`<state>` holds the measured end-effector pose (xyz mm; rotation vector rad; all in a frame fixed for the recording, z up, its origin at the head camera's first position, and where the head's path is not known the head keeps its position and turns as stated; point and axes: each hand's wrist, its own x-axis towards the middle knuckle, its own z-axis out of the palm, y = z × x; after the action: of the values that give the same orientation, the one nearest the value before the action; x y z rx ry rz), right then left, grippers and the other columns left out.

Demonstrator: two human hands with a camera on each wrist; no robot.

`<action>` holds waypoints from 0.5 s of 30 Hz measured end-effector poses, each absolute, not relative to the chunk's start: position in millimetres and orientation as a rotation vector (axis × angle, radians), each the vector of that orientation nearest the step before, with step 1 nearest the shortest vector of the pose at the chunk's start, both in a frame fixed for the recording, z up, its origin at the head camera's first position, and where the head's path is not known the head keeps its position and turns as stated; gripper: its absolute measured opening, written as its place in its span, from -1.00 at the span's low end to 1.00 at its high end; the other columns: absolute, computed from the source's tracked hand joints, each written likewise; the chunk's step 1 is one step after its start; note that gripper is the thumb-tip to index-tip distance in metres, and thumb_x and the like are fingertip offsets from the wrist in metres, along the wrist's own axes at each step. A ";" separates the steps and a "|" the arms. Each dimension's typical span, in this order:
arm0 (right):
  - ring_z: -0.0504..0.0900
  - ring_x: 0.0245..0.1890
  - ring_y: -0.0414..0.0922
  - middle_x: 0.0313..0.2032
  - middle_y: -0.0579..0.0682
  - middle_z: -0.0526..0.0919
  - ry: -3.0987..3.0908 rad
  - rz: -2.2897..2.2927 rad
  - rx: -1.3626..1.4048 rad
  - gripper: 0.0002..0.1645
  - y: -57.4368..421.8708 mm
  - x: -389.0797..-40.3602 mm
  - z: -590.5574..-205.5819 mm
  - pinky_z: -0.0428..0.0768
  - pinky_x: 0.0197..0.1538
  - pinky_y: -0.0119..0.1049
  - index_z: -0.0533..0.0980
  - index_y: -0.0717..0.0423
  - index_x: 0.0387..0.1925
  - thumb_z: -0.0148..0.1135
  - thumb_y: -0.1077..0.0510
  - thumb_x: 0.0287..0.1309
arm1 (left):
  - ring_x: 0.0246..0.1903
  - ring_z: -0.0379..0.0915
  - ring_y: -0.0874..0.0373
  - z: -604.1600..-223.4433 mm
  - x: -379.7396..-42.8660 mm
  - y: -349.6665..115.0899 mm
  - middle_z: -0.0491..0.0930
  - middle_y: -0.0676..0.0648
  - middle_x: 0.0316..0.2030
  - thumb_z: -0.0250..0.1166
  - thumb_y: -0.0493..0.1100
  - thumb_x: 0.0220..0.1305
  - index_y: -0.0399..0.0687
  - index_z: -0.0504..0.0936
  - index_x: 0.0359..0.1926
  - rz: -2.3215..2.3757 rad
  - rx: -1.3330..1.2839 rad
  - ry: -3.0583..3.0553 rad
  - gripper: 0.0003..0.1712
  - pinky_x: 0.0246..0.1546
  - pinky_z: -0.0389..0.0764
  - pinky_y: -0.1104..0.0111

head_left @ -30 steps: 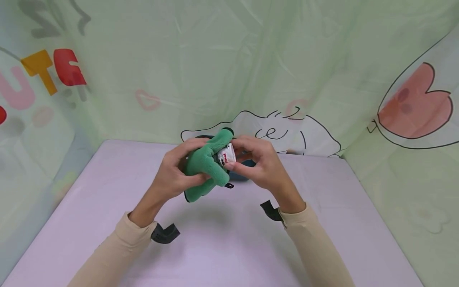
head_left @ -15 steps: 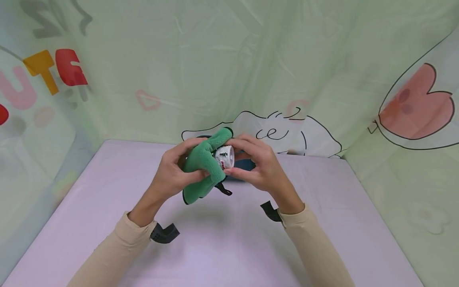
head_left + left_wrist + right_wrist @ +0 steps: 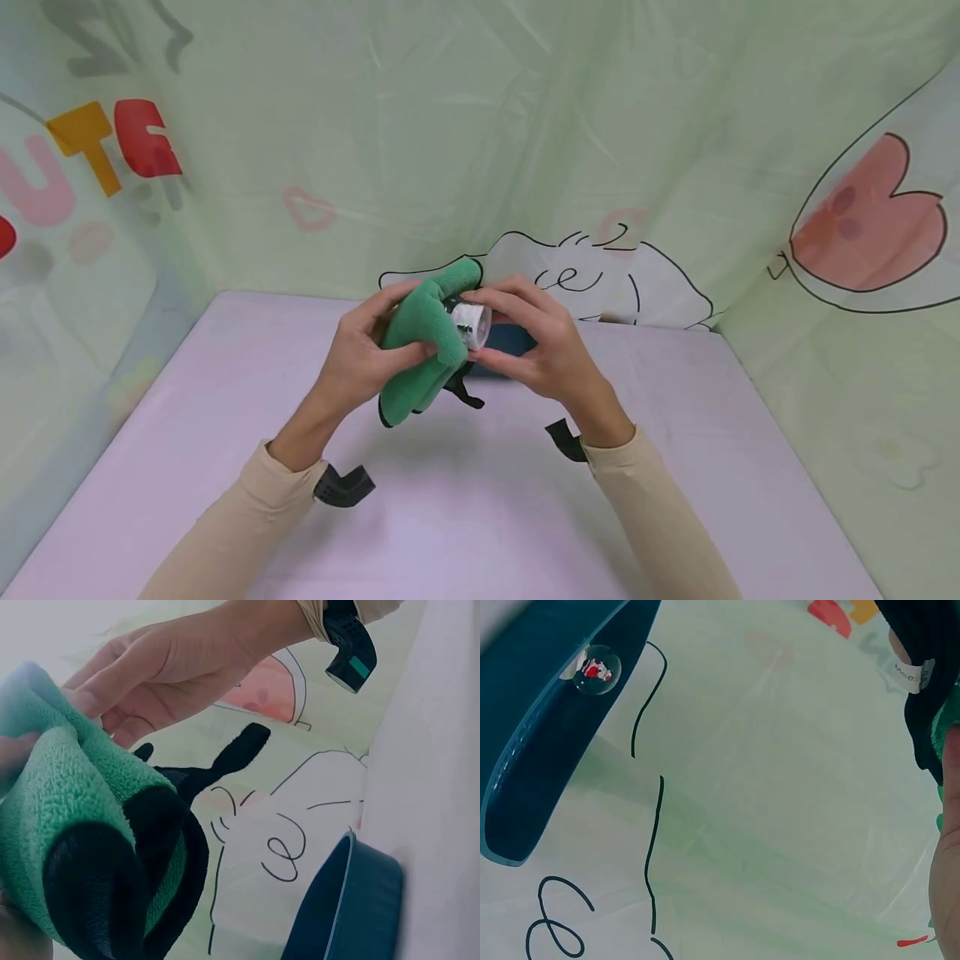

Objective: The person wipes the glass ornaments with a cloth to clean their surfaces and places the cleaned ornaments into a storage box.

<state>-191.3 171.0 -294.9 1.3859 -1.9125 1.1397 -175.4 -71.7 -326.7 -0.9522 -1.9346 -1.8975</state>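
Note:
In the head view my left hand (image 3: 367, 350) grips a folded green towel (image 3: 423, 342) with black edging. The towel wraps part of a white round piece (image 3: 472, 323) with dark print, and its covered part is hidden. My right hand (image 3: 536, 342) pinches the bare end of this piece between thumb and fingers. A black hanging loop (image 3: 465, 392) dangles below the towel. The left wrist view shows the towel (image 3: 82, 795) close up, with the right hand (image 3: 172, 671) beyond it. A small label (image 3: 911, 675) shows on the black edging in the right wrist view.
Behind the right hand stands a dark blue bin (image 3: 510, 350) on the pale lilac table (image 3: 450, 517). Inside the bin, the right wrist view shows a clear glass ball (image 3: 598, 670) with a red-and-white figure. Printed curtains (image 3: 450, 167) close off the back and sides.
The white piece has turned in the right fingers, its red print going out of sight. The towel has shifted slightly left and folded down, and its hanging loop hangs lower.

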 end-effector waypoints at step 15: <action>0.63 -0.17 -0.05 -0.13 0.17 0.58 -1.863 1.013 1.360 -0.39 169.6 -192.6 -294.6 0.70 -0.08 -0.31 0.59 0.34 0.07 0.47 -0.04 0.17 | -0.07 0.64 0.05 -327.4 -174.3 -70.5 0.63 -0.08 0.07 0.43 -0.53 0.11 -0.20 0.52 0.31 -1.936 -0.837 -1.915 -0.29 -0.10 0.71 0.28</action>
<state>-192.6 169.6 -294.6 1.3599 -1.8627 1.0129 -174.3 -70.5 -327.4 -0.8365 -1.9149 -1.9364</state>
